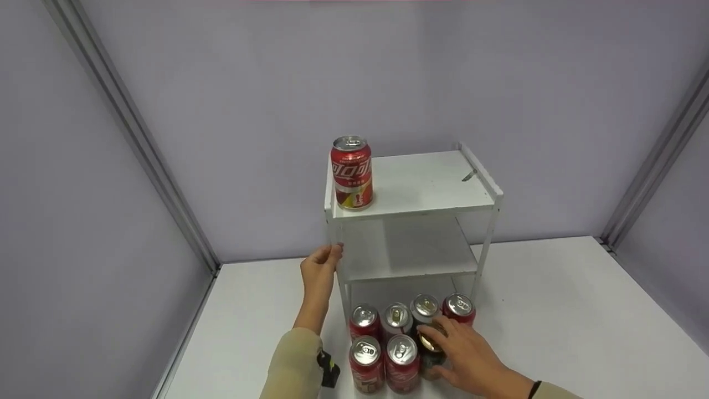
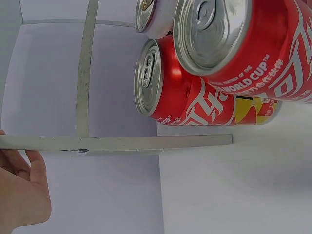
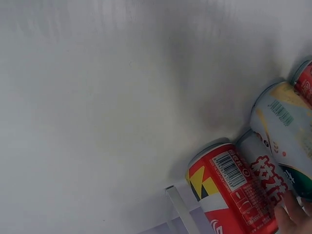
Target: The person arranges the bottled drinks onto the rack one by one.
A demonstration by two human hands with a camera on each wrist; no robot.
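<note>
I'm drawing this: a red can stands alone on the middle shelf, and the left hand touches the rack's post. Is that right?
Not quite: the red can stands alone on the top shelf, not the middle shelf, as the head view shows. The left hand does touch the rack's post.

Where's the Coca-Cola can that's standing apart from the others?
In the head view, the Coca-Cola can stands upright on the top shelf of the white rack, at its front left corner, above the left hand.
</note>
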